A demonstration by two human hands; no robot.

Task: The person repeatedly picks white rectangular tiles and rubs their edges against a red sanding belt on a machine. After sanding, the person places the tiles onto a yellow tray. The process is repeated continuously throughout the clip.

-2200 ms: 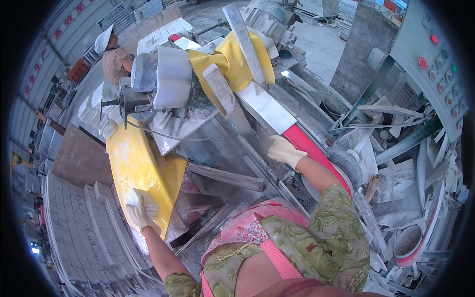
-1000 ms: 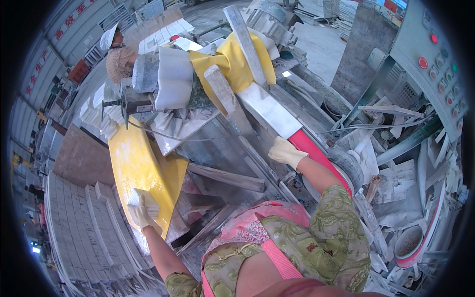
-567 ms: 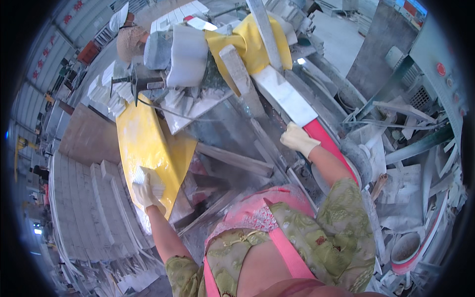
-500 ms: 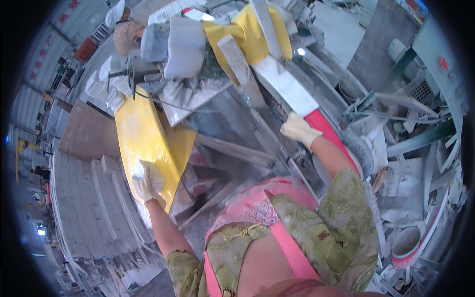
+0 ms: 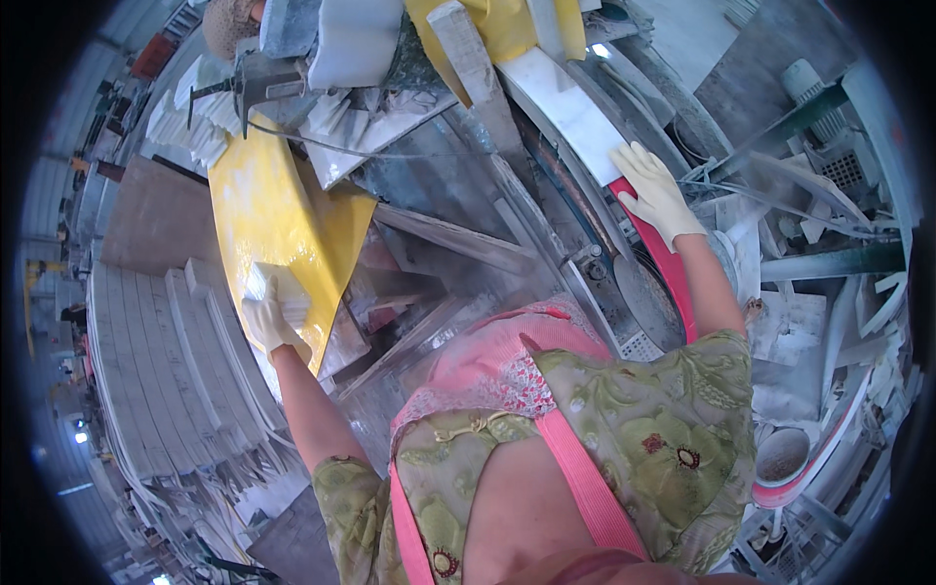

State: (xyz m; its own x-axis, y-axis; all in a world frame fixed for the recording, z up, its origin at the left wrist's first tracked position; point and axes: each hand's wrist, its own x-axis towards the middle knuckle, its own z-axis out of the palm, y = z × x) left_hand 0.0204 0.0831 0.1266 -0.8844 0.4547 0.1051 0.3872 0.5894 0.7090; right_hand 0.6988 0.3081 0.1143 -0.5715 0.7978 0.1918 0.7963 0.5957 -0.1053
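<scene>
White rectangular stone slab (image 5: 561, 107) is meeting the cream-gloved right hand (image 5: 655, 193), outspread, clasping nothing, ideally pressing evenly; cream-gloved left hand (image 5: 270, 319) is touching a pale angular block (image 5: 296, 309), grip unclear

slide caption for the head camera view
Left gloved hand on white piece atop yellow sheeting; right gloved hand where white slab meets red strip.

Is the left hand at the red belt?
No, the right hand is there; the left hand is over the yellow sheet.
</scene>
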